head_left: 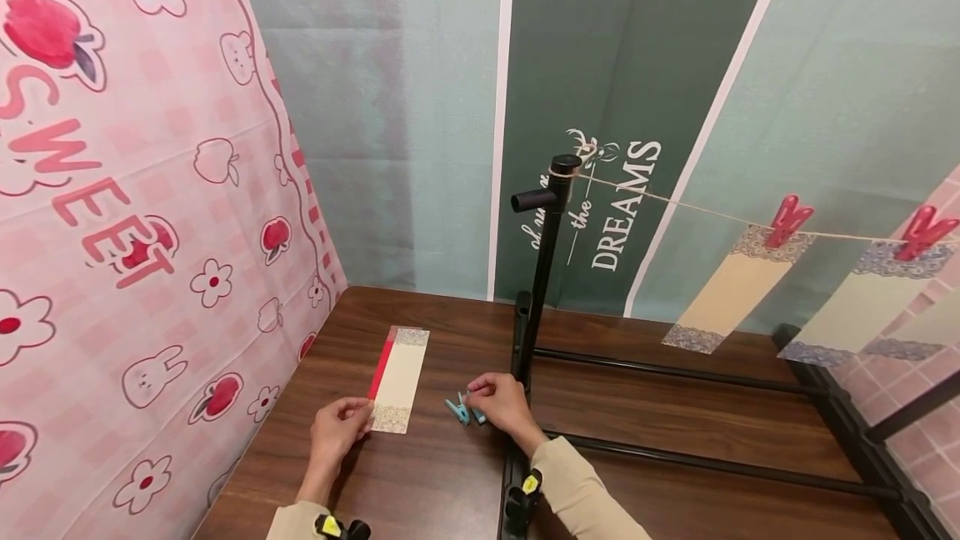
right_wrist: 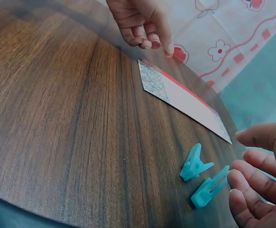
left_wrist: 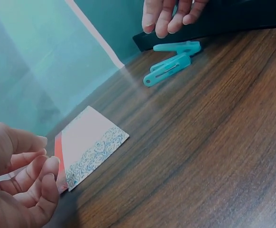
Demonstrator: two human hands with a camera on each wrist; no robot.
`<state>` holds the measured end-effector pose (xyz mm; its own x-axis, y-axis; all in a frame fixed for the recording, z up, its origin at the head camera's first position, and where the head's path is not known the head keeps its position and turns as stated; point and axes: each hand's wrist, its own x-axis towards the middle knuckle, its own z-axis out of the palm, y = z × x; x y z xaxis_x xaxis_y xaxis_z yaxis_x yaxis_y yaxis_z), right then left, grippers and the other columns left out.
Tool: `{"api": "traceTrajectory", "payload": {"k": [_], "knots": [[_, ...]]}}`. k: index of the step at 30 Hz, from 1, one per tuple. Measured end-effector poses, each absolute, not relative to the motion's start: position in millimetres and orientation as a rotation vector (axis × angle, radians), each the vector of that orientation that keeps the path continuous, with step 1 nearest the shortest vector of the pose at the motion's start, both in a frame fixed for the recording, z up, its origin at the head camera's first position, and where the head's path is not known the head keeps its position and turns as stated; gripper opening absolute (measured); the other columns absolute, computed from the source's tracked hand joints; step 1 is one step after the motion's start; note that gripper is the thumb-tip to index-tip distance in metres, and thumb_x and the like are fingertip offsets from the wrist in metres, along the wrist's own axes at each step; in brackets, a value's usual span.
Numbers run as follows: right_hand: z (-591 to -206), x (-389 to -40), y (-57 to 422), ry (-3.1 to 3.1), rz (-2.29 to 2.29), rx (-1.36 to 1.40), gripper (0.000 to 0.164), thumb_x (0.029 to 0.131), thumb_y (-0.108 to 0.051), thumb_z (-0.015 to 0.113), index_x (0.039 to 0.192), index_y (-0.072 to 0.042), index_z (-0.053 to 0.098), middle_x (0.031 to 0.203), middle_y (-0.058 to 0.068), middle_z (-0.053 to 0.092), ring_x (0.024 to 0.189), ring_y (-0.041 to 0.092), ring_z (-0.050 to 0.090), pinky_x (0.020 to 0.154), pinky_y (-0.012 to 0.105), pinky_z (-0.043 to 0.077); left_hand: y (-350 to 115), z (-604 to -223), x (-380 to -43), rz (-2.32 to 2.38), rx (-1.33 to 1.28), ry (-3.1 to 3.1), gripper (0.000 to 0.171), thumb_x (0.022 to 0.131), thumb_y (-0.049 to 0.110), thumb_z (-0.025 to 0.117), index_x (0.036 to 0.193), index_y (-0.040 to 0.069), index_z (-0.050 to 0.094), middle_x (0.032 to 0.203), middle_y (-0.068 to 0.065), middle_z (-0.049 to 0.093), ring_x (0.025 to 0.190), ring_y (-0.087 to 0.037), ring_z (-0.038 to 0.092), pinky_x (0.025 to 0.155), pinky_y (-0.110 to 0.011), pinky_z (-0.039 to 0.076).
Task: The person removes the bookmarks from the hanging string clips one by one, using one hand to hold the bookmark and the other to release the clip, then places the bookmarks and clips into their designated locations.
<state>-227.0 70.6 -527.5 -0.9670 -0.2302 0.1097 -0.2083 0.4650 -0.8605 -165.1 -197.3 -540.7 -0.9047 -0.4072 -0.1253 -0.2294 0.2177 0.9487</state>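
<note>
A cream card (head_left: 400, 377) with patterned ends lies on the table, over a red card (head_left: 381, 371) that shows along its left edge. My left hand (head_left: 337, 433) hovers by the lower left corner of these cards, fingers loosely bent and pinching nothing. Two light blue clothespins (right_wrist: 193, 165) (left_wrist: 169, 68) lie to the right of the cards. Beside them is my right hand (head_left: 504, 404), thumb and fingers apart in the right wrist view. Its fingertips come close to one clothespin (right_wrist: 208, 191); whether they touch it I cannot tell.
A black pipe rack (head_left: 546, 257) stands right of the hands, with crossbars low over the wooden table (head_left: 442, 490). Twine (head_left: 675, 202) runs from its post, where pink clothespins (head_left: 787, 219) hold patterned cards (head_left: 738, 290). Printed curtains (head_left: 382, 148) enclose the back and left.
</note>
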Motion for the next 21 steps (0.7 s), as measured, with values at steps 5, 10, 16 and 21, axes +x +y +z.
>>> {"api": "traceTrajectory", "payload": {"k": [5,10,16,21], "knots": [[-524,-227,72,2.679,-1.548,-0.406,0.012,0.079,-0.015,0.079,0.084,-0.006,0.072,0.073,-0.001,0.069,0.064,0.008,0.063,0.057,0.025,0.051,-194,-538,-167,-1.761,0.593,-2.332,0.026,0.093,0.014,0.065,0.104,-0.01,0.066,0.073,-0.006,0.063,0.061,-0.014,0.062,0.053,-0.023,0.054],[-522,-226,74,2.679,-1.532,-0.432,0.011,0.08,-0.016,0.078,0.084,-0.008,0.073,0.074,-0.002,0.069,0.065,0.008,0.063,0.058,0.025,0.05,-192,-535,-167,-1.789,0.588,-2.315,0.028,0.095,0.016,0.062,0.104,-0.01,0.065,0.072,-0.007,0.063,0.06,-0.013,0.061,0.052,-0.023,0.054],[-516,-224,79,2.665,-1.55,-0.458,0.009,0.082,-0.017,0.077,0.085,-0.01,0.073,0.075,-0.004,0.069,0.065,0.007,0.062,0.057,0.025,0.05,-188,-532,-167,-1.821,0.555,-2.278,0.028,0.095,0.016,0.061,0.101,-0.011,0.064,0.073,-0.012,0.064,0.058,-0.013,0.061,0.051,-0.023,0.054],[-510,-220,84,2.636,-1.58,-0.495,0.009,0.083,-0.017,0.076,0.087,-0.009,0.073,0.076,-0.004,0.069,0.067,0.009,0.062,0.058,0.024,0.05,-184,-530,-167,-1.894,0.494,-2.231,0.026,0.095,0.012,0.06,0.098,-0.014,0.062,0.071,-0.016,0.064,0.058,-0.016,0.063,0.052,-0.025,0.055]]}}
